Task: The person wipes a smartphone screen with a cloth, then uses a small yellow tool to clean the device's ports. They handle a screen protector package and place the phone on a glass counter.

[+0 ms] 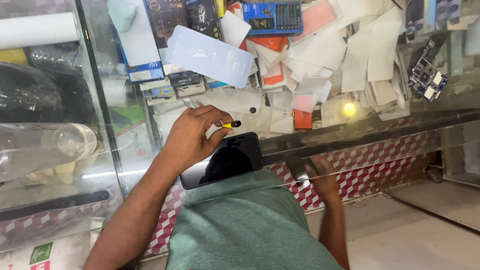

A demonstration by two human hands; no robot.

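Below, a glass worktop (380, 131) spans the view, its showcase underneath crowded with boxed accessories and a heap of loose white and orange packets (320, 55). A clear plastic bottle (45, 147) lies on its side under the glass at the left. A pale blue film sheet (210, 56) rests on the glass well above the hands, tilted so its long axis runs from upper left down to lower right.

Nearer the person, a black phone (227, 160) lies flat at the worktop's near edge, screen up and dark, its long axis running left to right with the right end slightly raised. The left hand (192, 137) sits over the phone's left end, with the palm and thumb side covering that corner. Its fingers (215, 119) are pinched together on a small yellow-and-black tool (230, 124), whose dark tip points right and hovers just above the phone's upper edge. So the phone lies directly below and to the right of that grip, and this hand is much the nearer one.

The right hand (322, 177) hangs lower, below the worktop edge and apart from the phone, seen partly through the glass and blurred; whether its fingers are closed or holding anything cannot be told.
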